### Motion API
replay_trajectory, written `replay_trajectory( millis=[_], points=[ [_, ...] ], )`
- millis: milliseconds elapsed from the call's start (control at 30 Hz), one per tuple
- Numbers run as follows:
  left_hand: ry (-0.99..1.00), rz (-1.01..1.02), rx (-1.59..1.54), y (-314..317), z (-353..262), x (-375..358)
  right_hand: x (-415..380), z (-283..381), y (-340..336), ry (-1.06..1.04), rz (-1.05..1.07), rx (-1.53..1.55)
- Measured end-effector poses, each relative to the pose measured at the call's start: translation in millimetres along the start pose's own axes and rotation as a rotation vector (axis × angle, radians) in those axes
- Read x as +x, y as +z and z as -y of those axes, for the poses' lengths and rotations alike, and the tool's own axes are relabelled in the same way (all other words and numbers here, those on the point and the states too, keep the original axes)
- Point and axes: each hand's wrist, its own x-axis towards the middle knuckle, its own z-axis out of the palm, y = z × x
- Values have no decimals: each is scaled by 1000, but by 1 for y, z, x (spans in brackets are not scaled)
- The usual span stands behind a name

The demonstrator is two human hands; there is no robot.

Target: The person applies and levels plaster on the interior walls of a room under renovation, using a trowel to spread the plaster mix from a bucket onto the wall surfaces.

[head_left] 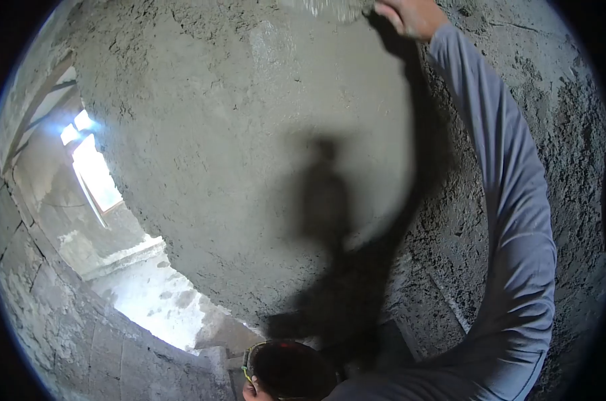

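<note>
High up at the top edge, my right hand [413, 17] is closed around the dark end of a brush [326, 8], whose pale, streaky bristle-like part lies against the wall and is partly cut off by the frame. Grey wet plaster [216, 147] covers the wall, smoother in the middle, with a few shiny wet patches. Low down, my left hand [256, 389] grips the side of a dark round bucket [293, 371] with a yellowish cord or handle at its rim. The inside of the bucket is too dark to make out.
Rough, coarse plaster [443, 267] lies to the right, partly behind my sleeved arm. A bright window [95, 174] and a pale lower floor or ledge [159, 294] show at left, past the wall's ragged edge. Block masonry [102, 341] runs along the lower left. My shadow falls across the plaster.
</note>
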Motion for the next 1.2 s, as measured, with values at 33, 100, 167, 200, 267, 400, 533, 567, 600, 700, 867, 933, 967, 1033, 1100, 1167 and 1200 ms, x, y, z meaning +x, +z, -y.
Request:
replay_trajectory(
  millis=[33, 100, 167, 200, 267, 400, 533, 567, 600, 700, 867, 933, 967, 1033, 1100, 1167, 1200],
  points=[
    [-142, 18, 40, -4, 3, 8, 14, -6, -1, 35, -85, -53],
    [-6, -3, -20, -3, 9, 6, 37, -13, -2, 66, -175, -109],
    [123, -32, -70, -7, 8, 3, 45, -8, 1, 6, -306, 144],
    [139, -62, -54, -7, 1, 0, 45, -1, 4, 5, -306, 146],
    [149, -91, -49, -4, 4, 1, 42, 13, 16, -80, -141, 263],
    [150, -27, 110, -16, 14, 15, -2, 51, 51, -173, -70, 208],
    [367, -70, -17, -13, 48, 37, -106, 88, 79, -274, 66, 221],
    [516, -94, -57, -16, 61, 45, -139, 101, 82, -277, 196, 207],
    [517, -100, -39, -22, 70, 48, -177, 114, 93, -281, 206, 275],
    [484, -36, -57, -26, 70, 45, -314, 155, 111, -399, 251, 260],
    [505, -25, 73, -36, 65, 33, -638, 282, 78, 790, 676, 611],
    [426, 13, 20, -33, 66, 22, -717, 315, 44, 1154, 866, 688],
    [427, 29, 14, -28, 62, 13, -744, 325, 26, 1263, 930, 706],
    [423, 112, 7, -35, 73, 14, -779, 332, 5, 1391, 1020, 727],
    [390, -24, 13, -22, 82, 12, -800, 330, -4, 1456, 1082, 738],
    [348, 89, 151, -39, 101, 23, -813, 327, -2, 1481, 1111, 763],
    [357, 74, 137, -34, 97, 18, -818, 326, -1, 1489, 1119, 774]
  ],
)
